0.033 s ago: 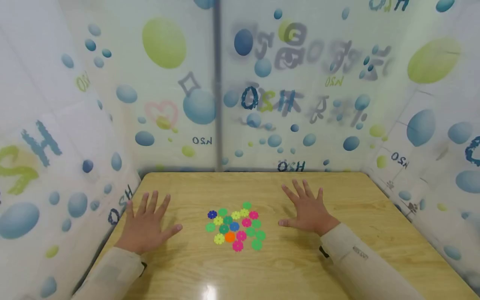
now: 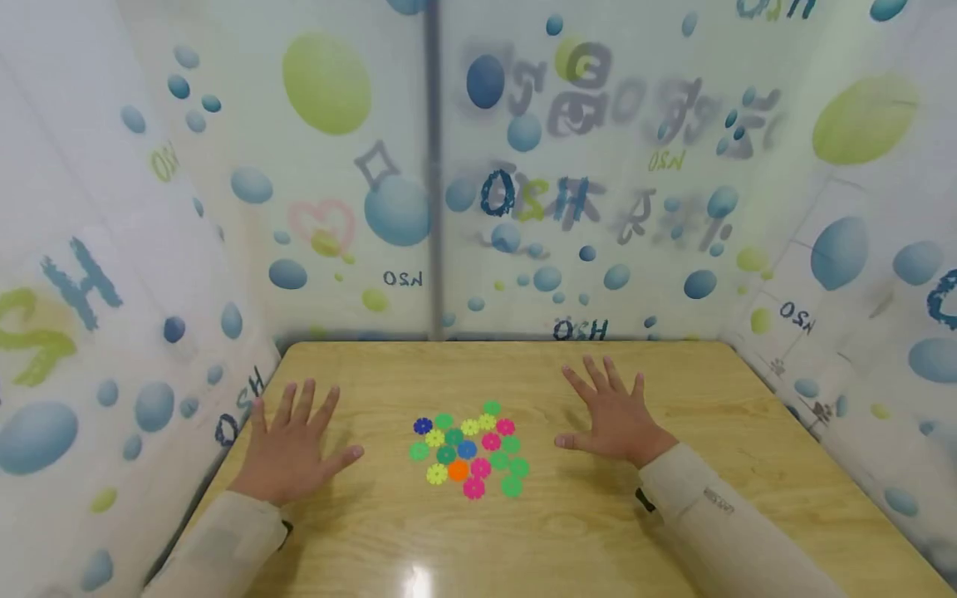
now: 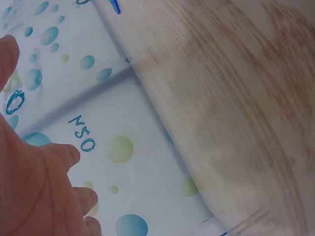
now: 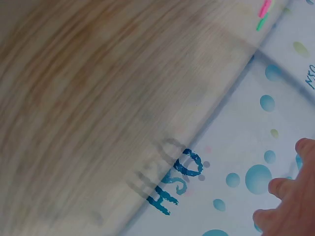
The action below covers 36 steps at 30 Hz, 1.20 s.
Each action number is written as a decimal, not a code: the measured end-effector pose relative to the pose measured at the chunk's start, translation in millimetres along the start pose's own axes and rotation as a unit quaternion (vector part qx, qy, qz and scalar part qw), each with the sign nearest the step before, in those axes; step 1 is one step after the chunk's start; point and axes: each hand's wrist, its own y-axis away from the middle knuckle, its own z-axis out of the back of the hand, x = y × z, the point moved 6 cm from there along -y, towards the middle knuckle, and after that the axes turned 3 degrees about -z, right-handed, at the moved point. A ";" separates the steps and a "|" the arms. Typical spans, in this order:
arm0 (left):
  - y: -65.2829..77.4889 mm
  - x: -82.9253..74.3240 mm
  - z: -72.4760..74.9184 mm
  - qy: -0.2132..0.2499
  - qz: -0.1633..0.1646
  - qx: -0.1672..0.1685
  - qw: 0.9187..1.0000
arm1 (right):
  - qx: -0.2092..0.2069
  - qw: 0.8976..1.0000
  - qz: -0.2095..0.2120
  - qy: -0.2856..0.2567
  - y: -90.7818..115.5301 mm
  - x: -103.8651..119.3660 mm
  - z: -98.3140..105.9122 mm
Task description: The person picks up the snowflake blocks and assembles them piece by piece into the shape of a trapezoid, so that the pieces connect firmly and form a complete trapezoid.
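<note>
A person's two bare hands are stretching over a pale wooden table [image 2: 389, 382], one on either side of a patch of flower-shaped discs [image 2: 467, 449]. The left hand [image 2: 287, 453] is keeping near the table's left edge, empty, its straight fingers fanned apart and its thumb pointing in toward the discs. The right hand [image 2: 620, 419] is mirroring it over the right half, also empty, fingers spread, tips aiming at the far edge. I cannot tell whether either palm is touching the wood.

The discs are lying between the hands, slightly nearer the left edge than the right. An orange disc [image 2: 458, 471] is sitting toward the near side of the patch, a dark blue disc [image 2: 423, 426] is marking its left side, and a green disc [image 2: 491, 408] is lying closest to the far edge.

Pale sleeves [image 2: 736, 519] are covering both forearms, and a dark band [image 2: 645, 500] is showing beneath the right cuff. A bright glare [image 2: 417, 581] is shining on the near part of the tabletop. Printed walls [image 2: 635, 311] are standing along the far, left and right edges, and a grey vertical strip [image 2: 435, 166] is running down the back one.
</note>
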 end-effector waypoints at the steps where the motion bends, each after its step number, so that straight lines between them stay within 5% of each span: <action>1: -0.3 0.0 -0.8 -0.001 -0.003 0.000 1.000 | 0.002 1.000 0.002 -0.008 -0.3 0.2 -0.2; 6: -6.9 -6.1 -1.5 0.026 -0.038 -0.004 0.999 | 0.011 0.995 0.017 -0.095 -5.2 5.7 7.4; 12: -17.4 -40.6 -3.6 0.104 -0.108 0.010 0.989 | 0.066 0.969 0.004 -0.239 -13.0 18.4 5.6; 22: -30.4 -99.1 -26.3 0.155 -0.160 0.063 0.973 | 0.151 0.946 0.015 -0.285 -17.0 53.0 -17.6; 27: -35.9 -110.4 -39.4 0.139 -0.146 0.084 0.976 | 0.194 0.941 0.057 -0.271 -13.3 73.5 -27.4; 36: -44.4 -120.9 -60.3 0.137 -0.072 0.132 0.979 | 0.220 0.949 0.110 -0.197 -3.7 100.5 -42.7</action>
